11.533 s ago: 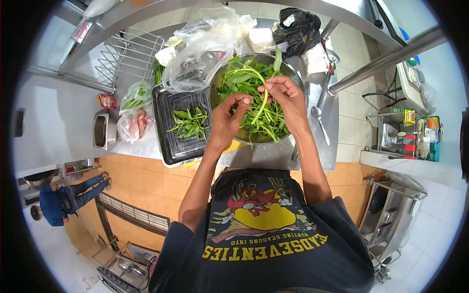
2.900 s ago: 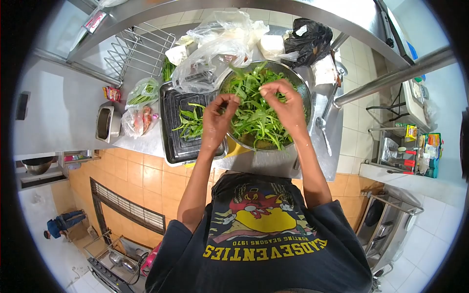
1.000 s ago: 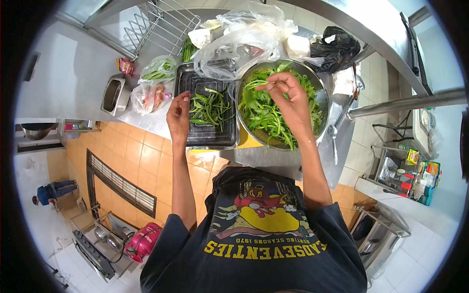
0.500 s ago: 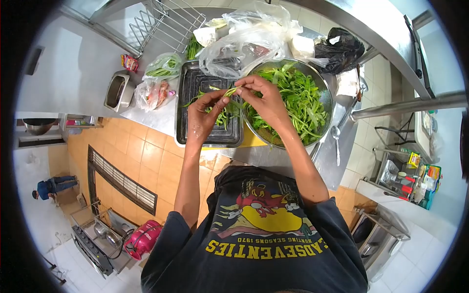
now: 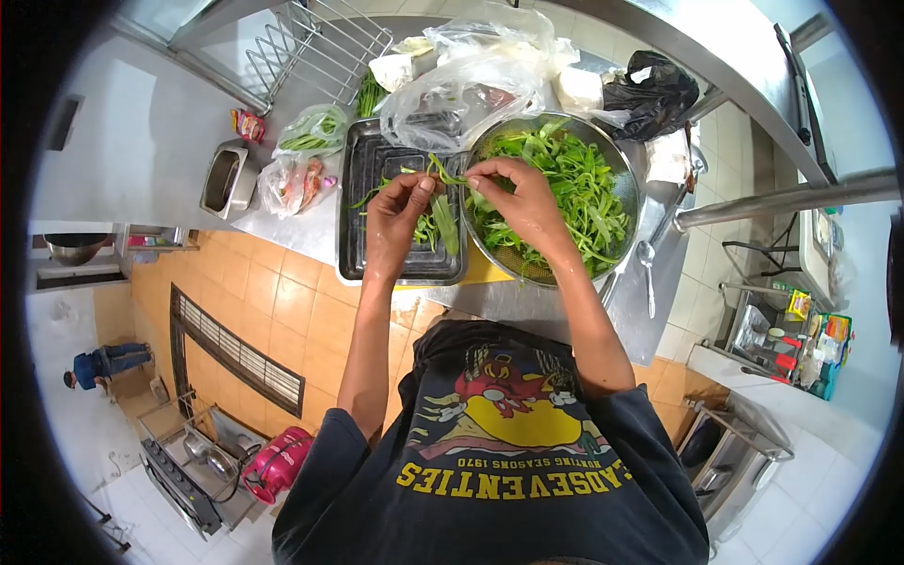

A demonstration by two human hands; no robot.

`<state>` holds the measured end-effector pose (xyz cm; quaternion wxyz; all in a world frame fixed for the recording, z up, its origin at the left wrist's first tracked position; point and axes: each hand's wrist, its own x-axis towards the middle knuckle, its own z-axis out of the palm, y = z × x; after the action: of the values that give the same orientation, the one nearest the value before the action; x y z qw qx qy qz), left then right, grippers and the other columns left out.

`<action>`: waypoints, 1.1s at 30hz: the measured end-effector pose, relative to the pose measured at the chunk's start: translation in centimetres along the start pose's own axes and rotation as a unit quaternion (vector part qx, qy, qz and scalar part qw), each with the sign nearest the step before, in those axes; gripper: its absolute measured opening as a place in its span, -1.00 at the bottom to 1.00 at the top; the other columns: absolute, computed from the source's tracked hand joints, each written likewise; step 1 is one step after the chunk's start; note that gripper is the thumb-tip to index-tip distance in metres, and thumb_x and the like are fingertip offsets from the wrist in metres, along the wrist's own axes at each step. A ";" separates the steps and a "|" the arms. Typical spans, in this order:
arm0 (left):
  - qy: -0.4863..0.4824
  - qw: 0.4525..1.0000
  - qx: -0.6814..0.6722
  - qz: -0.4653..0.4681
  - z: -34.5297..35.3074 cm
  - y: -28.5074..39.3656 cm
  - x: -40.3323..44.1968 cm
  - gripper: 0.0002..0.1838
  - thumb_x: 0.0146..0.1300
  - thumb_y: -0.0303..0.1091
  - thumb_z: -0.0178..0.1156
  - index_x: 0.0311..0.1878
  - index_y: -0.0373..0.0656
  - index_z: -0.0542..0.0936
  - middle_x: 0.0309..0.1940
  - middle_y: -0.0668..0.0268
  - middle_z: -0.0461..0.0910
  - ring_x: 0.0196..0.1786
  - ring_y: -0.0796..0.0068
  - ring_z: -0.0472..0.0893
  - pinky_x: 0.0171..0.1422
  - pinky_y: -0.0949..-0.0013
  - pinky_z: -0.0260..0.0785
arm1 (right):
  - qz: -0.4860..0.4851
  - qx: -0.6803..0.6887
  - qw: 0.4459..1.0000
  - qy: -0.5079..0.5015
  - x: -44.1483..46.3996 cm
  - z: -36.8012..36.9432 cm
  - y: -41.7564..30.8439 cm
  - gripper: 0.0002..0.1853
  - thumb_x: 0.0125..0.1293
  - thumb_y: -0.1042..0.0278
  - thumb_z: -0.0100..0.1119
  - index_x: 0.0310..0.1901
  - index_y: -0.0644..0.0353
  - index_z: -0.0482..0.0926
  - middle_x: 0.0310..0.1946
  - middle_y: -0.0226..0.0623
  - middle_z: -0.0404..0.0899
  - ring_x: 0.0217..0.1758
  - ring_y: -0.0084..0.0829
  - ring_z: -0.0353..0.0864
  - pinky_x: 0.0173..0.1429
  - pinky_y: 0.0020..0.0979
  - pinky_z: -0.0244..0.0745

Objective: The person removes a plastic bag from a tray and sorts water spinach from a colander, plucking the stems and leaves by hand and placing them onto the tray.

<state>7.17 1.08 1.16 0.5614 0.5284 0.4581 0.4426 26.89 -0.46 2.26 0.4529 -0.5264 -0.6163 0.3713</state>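
A thin green stem (image 5: 446,175) with leaves hanging below it stretches between my two hands, over the right part of the black tray (image 5: 349,254). My left hand (image 5: 396,218) pinches one end of it above the tray. The other end is between the fingertips of my right hand (image 5: 520,202), at the left rim of the round metal colander (image 5: 625,240). Leafy greens (image 5: 584,188) are heaped in the colander. Some cut greens (image 5: 427,233) lie in the tray, partly hidden by my left hand.
Clear plastic bags (image 5: 466,89) and a black bag (image 5: 654,94) lie behind the colander. A spoon (image 5: 648,273) is at the right. Bagged vegetables (image 5: 314,132), a steel container (image 5: 228,179) and a wire rack (image 5: 315,47) stand left. A person (image 5: 104,365) is far off at the lower left.
Since a second ago my right hand has moved left from over the colander, and my left hand has moved right to meet the stem. In the last half second my fingertips have drawn slightly apart.
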 end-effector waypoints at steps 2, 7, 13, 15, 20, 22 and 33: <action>-0.005 1.000 0.003 -0.014 0.4 0.3 0.1 -0.73 0.40 -0.18 0.21 -0.06 -0.19 0.65 -0.25 0.40 0.68 -0.20 0.69 0.55 -0.07 0.54 0.35 | 0.030 0.053 0.998 -0.003 -0.3 -0.6 0.0 -0.84 0.31 0.37 0.24 -0.17 0.25 0.67 -0.24 -0.23 0.69 -0.22 -0.36 0.62 -0.06 -0.37 0.45; -0.018 1.000 -0.006 -0.024 1.5 0.6 0.4 -0.71 0.39 -0.15 0.22 -0.04 -0.18 0.64 -0.24 0.41 0.67 -0.18 0.69 0.55 -0.04 0.54 0.33 | 0.057 0.071 0.996 -0.007 -0.9 -2.0 0.7 -0.80 0.37 0.40 0.20 -0.05 0.24 0.68 -0.15 -0.35 0.68 -0.09 -0.56 0.57 0.05 -0.47 0.43; -0.042 0.999 0.004 -0.019 1.5 1.6 0.9 -0.71 0.38 -0.19 0.24 -0.01 -0.19 0.63 -0.21 0.41 0.65 -0.14 0.68 0.55 0.00 0.53 0.34 | 0.025 0.058 0.998 -0.002 -1.1 -2.3 0.5 -0.81 0.35 0.41 0.18 -0.08 0.26 0.67 -0.18 -0.22 0.68 -0.14 -0.43 0.64 0.00 -0.42 0.47; -0.049 0.999 0.000 -0.011 1.4 2.2 0.8 -0.72 0.37 -0.21 0.25 0.00 -0.20 0.62 -0.18 0.40 0.66 -0.12 0.67 0.55 0.04 0.53 0.35 | 0.020 0.054 0.998 -0.019 -0.8 -1.8 0.4 -0.81 0.35 0.41 0.18 -0.08 0.26 0.67 -0.18 -0.21 0.68 -0.14 -0.42 0.64 -0.01 -0.42 0.47; -0.032 0.999 0.010 0.016 0.7 2.5 1.0 -0.75 0.39 -0.28 0.23 -0.01 -0.25 0.61 -0.21 0.40 0.64 -0.12 0.66 0.56 0.05 0.53 0.37 | -0.036 -0.007 0.999 -0.020 0.3 -0.9 0.2 -0.78 0.33 0.34 0.25 -0.05 0.24 0.66 -0.10 -0.26 0.66 0.02 -0.36 0.58 0.13 -0.37 0.42; -0.029 0.999 0.007 0.020 0.4 2.6 1.1 -0.77 0.39 -0.31 0.23 -0.02 -0.27 0.62 -0.23 0.40 0.64 -0.13 0.66 0.56 0.02 0.54 0.38 | -0.092 -0.038 0.995 0.007 0.8 -0.3 0.5 -0.76 0.31 0.32 0.28 -0.06 0.23 0.66 -0.08 -0.26 0.65 0.06 -0.31 0.55 0.16 -0.34 0.41; -0.041 0.998 0.033 0.020 0.8 2.3 0.9 -0.81 0.36 -0.33 0.26 -0.09 -0.25 0.64 -0.32 0.44 0.63 -0.24 0.71 0.53 -0.09 0.57 0.37 | -0.085 -0.078 0.991 0.068 0.9 0.1 -0.5 -0.85 0.17 0.32 0.33 -0.26 0.14 0.64 -0.27 -0.29 0.66 0.02 -0.26 0.50 0.36 -0.14 0.20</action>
<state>8.06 1.89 3.41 0.5526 0.5737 0.4385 0.4163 26.56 0.38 2.85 0.4807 -0.5302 -0.6537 0.2457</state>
